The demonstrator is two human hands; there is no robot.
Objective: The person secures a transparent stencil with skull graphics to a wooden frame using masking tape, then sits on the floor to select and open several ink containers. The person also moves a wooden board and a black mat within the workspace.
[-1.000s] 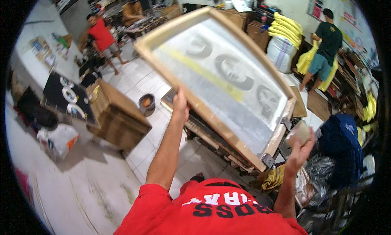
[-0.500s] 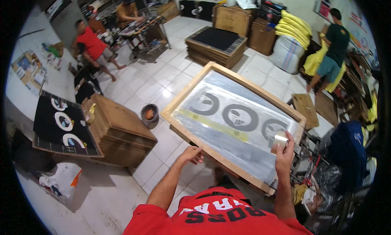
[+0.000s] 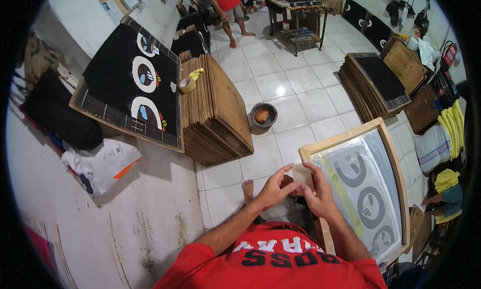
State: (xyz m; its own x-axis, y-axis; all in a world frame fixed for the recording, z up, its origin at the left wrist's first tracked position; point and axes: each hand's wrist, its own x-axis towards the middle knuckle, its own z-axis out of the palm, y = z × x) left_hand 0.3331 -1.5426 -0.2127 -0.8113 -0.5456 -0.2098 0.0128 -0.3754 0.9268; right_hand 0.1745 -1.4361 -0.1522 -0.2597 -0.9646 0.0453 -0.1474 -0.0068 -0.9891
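Note:
My left hand and my right hand are closed together on a pale roll of what looks like clear tape, partly hidden by my fingers. Just right of them lies a wood-framed mesh screen with grey curved shapes and a yellow strip on it, tilted in view. My forearms reach up from a red shirt at the lower edge.
Stacked brown boards, a printed black panel, a tape roll and a bucket stand ahead-left. More boards, yellow bundles, a metal table and a person in red are farther off.
My view has swung left. My left hand has left the screen's frame and joined my right hand on the roll. The screen, raised a second ago, has been lowered.

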